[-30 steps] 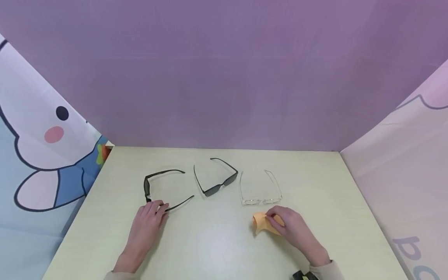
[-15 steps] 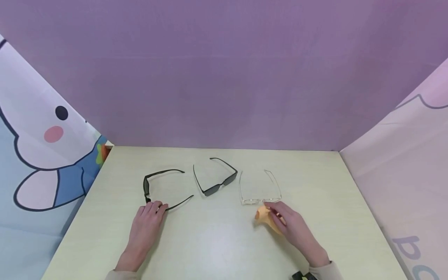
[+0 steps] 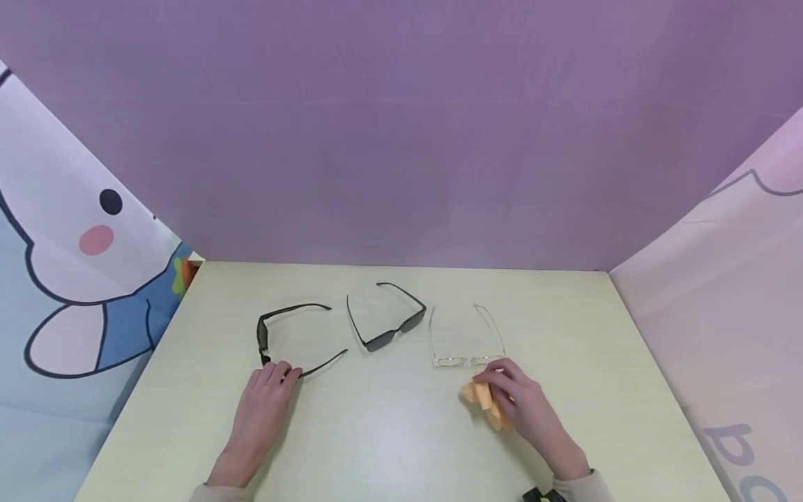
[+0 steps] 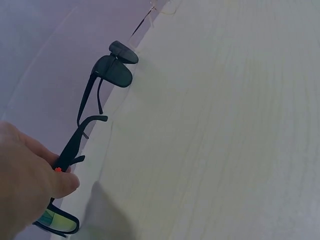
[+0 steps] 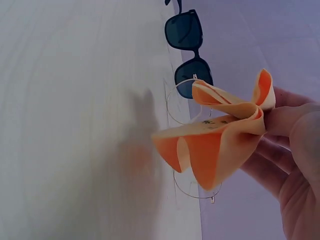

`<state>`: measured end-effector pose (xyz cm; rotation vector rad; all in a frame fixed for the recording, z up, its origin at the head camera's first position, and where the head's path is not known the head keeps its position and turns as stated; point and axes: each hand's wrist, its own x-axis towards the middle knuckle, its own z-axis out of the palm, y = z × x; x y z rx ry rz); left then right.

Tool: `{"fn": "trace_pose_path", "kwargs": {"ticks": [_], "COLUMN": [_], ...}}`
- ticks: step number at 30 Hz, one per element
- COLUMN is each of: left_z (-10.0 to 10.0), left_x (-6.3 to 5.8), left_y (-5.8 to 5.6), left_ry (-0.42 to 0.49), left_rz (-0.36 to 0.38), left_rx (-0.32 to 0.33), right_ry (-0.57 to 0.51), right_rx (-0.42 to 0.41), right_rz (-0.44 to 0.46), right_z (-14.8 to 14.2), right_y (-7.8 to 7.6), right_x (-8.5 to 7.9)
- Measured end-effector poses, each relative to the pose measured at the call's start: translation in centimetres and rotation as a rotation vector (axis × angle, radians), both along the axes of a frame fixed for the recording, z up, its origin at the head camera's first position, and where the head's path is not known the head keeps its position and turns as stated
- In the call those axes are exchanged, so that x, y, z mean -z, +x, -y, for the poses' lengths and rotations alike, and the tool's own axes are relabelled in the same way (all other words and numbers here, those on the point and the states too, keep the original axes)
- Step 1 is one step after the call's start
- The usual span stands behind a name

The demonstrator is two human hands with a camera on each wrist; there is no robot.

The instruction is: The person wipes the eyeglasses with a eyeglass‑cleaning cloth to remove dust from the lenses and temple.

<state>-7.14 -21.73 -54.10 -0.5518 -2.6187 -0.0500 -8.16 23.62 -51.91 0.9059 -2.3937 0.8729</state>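
Note:
My left hand (image 3: 260,411) pinches the near temple of black-framed sunglasses (image 3: 262,336) at the left of the table. In the left wrist view, thumb and fingers close on that temple (image 4: 71,150) near the hinge, and a yellow-green lens (image 4: 62,221) shows below. My right hand (image 3: 530,411) pinches a crumpled orange cloth (image 3: 484,397) between thumb and fingers, its loose folds hanging in the right wrist view. Just beyond this hand lie thin wire-framed glasses (image 3: 450,362), temples unfolded and pointing away; the cloth partly covers them in the right wrist view.
Black sunglasses (image 3: 381,341) with dark lenses lie unfolded between the other two pairs. The pale table (image 3: 376,446) ends at a purple backdrop (image 3: 401,139), with printed fabric (image 3: 56,279) on the left side. A small black object (image 3: 542,495) shows beside the right sleeve.
My right hand has shifted slightly forward, and the orange cloth is bunched differently, its folds now hanging lower right. The left hand and all the glasses look almost unmoved.

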Motion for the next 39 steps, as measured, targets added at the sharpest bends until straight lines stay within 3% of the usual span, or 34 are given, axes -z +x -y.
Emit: {"fn": "trace_pose_path", "kwargs": {"ticks": [5,15,20,25,30,34,39], "left_z": [-0.2,-0.9,-1.4,-2.3,-3.4,-4.1,-5.1], "left_x": [-0.4,-1.7,-2.6,-4.2,-6.2,-7.1,-7.8], "left_y": [0.0,0.1,0.3,0.6,1.1,1.4,1.6], "left_ry": [0.054,0.319,0.432,0.538,0.68,0.769,0.86], "left_rz": [-0.049,-0.096,-0.07,0.006,0.078,0.067,0.024], "left_rx": [0.011,-0.036,-0.061,-0.114,-0.168,-0.165,-0.114], "right_ry": [-0.002,-0.057,-0.062,-0.078,-0.125,-0.111,-0.106], "right_rx": [-0.004,-0.047,-0.056,-0.016,0.036,0.038,0.056], "right_rz": [-0.008,0.112,0.082,0.011,0.06,0.031,-0.006], "right_z": [0.1,0.2,0.6,1.0,1.1,1.2,1.6], "right_y": [0.0,0.3,0.2,0.2,0.2,-0.1,0.0], "right_x": [0.1,0.5,0.6,0.6,0.3,0.2,0.2]}}
